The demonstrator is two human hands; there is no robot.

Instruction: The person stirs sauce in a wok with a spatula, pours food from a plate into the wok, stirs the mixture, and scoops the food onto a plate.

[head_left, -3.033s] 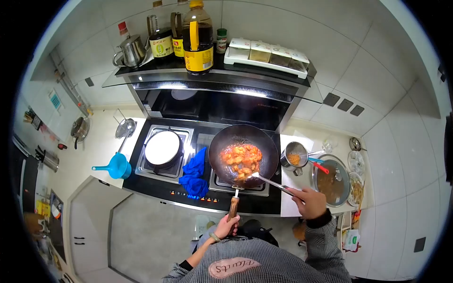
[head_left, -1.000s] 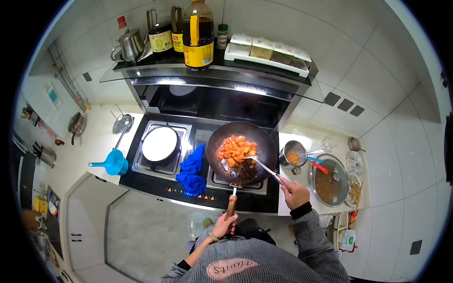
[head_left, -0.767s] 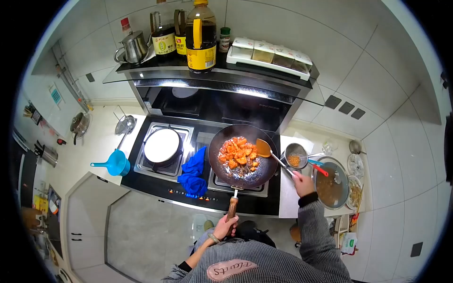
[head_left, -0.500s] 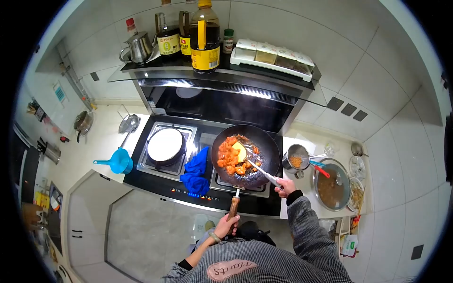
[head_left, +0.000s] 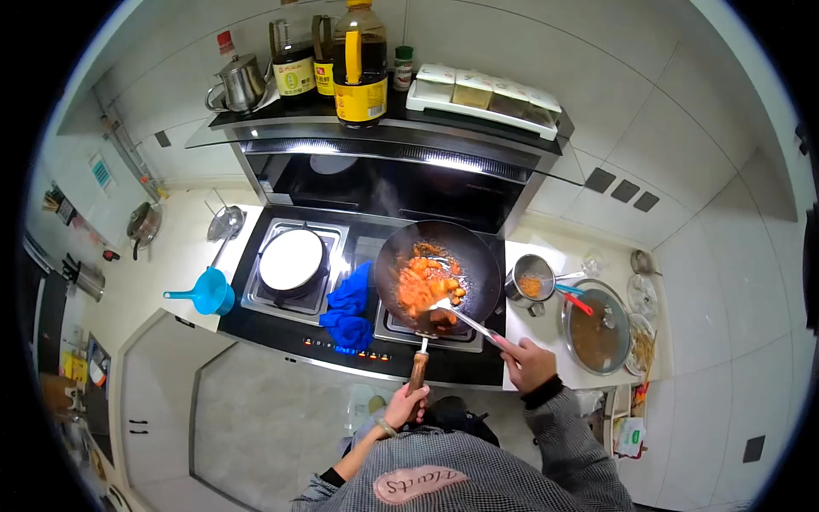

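Note:
My left hand [head_left: 408, 404] is closed around the wooden handle [head_left: 418, 372] of a dark wok [head_left: 485, 277] on the right burner. Orange-red chunks of food [head_left: 424, 280] in glossy sauce lie in the wok, mostly left of its middle. My right hand [head_left: 531, 365] is closed on the handle of a spatula [head_left: 467, 320]. The spatula's head is down in the wok near its front edge, at the food, and partly hidden. Faint steam shows over the wok.
A blue cloth [head_left: 348, 314] lies left of the wok, beside a white round pan or lid [head_left: 292, 260] on the left burner. To the right stand a metal cup [head_left: 530, 282] and a glass-lidded bowl [head_left: 597, 328]. Sauce bottles [head_left: 360, 77] line the shelf above. A blue ladle [head_left: 211, 291] sits left.
My right hand has moved right and down, drawing the spatula head toward the wok's front edge. The food has shifted within the wok. My left hand keeps its hold on the wok handle.

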